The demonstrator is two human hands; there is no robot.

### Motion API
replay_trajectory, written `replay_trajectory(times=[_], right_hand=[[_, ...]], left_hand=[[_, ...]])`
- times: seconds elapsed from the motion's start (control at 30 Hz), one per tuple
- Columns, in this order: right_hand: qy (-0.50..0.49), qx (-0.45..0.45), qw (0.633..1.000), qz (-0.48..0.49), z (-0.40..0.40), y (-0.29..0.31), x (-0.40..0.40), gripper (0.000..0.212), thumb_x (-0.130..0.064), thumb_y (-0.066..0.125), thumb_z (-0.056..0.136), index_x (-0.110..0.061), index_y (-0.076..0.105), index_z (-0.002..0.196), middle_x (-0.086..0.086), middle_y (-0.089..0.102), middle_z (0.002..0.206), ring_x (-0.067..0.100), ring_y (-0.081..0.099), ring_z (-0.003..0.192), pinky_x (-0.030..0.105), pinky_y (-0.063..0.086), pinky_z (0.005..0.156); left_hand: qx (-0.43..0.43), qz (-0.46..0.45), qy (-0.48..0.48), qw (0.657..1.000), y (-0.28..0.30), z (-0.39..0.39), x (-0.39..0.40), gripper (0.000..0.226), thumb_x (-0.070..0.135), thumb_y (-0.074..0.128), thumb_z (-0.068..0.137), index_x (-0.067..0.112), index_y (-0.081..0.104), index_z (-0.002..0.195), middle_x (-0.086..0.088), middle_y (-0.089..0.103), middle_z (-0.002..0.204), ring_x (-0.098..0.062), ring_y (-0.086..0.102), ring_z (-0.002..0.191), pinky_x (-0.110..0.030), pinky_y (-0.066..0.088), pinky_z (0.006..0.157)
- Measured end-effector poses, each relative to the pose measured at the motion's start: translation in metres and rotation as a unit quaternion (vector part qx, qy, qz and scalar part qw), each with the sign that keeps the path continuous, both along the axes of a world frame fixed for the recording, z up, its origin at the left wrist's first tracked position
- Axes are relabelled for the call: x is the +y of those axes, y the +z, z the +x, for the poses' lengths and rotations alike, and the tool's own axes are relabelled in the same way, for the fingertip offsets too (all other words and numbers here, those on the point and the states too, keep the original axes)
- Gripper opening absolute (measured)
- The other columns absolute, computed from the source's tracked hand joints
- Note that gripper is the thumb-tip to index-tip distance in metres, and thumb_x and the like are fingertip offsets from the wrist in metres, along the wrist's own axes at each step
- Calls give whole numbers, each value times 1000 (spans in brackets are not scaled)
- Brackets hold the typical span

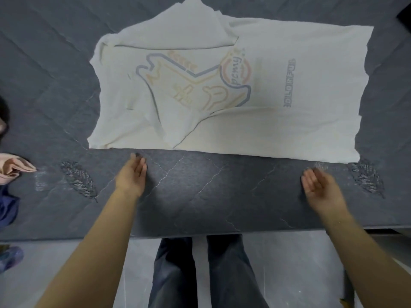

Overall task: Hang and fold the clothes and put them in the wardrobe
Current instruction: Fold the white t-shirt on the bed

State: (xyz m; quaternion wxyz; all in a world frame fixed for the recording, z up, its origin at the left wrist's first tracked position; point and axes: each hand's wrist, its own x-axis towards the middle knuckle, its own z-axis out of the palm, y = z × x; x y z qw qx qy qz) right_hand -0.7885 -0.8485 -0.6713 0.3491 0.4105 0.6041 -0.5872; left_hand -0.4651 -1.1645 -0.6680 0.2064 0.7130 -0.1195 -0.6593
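A white T-shirt [278, 121] lies spread on the dark grey quilted bed [200, 192], its faint coloured print showing through the cloth. Its near side is folded over into a straight edge, and a sleeve is folded in at the far side. My left hand [132, 174] hovers just below the shirt's near left corner, fingers straight and holding nothing. My right hand [318, 185] is held near the shirt's near right corner, fingers relaxed, empty and slightly blurred. Neither hand touches the shirt.
A pink garment [13, 168] and a dark blue garment [7, 207] lie at the bed's left edge. The bed's near edge runs just in front of my legs [200, 272], which stand on the light tiled floor [289, 263]. A blue shoe [11, 257] shows at far left.
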Motion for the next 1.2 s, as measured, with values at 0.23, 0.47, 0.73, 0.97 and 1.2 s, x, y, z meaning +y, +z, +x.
replay_trajectory(times=[0.23, 0.47, 0.73, 0.97, 1.2], right_hand=[[-111, 41, 981, -155, -24, -9, -37, 18, -33, 70, 87, -17, 75, 94, 2, 74, 108, 13, 70, 103, 26, 57, 84], [-260, 22, 947, -186, -48, -7, -33, 19, -18, 72, 87, -11, 71, 105, 4, 70, 120, 16, 66, 111, 32, 54, 92], [-246, 13, 965, -90, -16, 13, 55, 11, -18, 70, 90, -14, 71, 100, 0, 72, 109, 11, 70, 98, 28, 58, 81], [-112, 13, 994, 8, 26, 3, 79, 19, -30, 52, 100, -17, 60, 88, -5, 69, 85, 7, 63, 84, 21, 52, 91], [28, -31, 998, -37, 114, 4, 27, 17, -29, 53, 100, -14, 59, 104, 1, 61, 101, 11, 61, 95, 28, 47, 98]], left_hand=[[83, -34, 159, 983, -1, -37, -36, 20, 28, 64, 93, 11, 66, 103, 0, 70, 111, -11, 70, 94, -23, 58, 73], [51, -91, 196, 975, -1, -25, -20, 39, 26, 53, 100, 12, 52, 136, -2, 62, 130, -14, 60, 118, -23, 58, 69], [-23, -51, 144, 988, 6, 41, 58, 21, 29, 47, 102, 15, 58, 114, 1, 62, 119, -11, 62, 105, -20, 56, 69], [-28, -14, 165, 986, 0, 78, 100, 8, 23, 52, 100, 18, 58, 101, 7, 63, 96, -3, 62, 80, -21, 54, 87], [-148, -162, -7, 976, 6, 109, 86, 64, 15, 61, 96, 24, 24, 147, 5, 51, 129, -17, 58, 114, -35, 54, 89]])
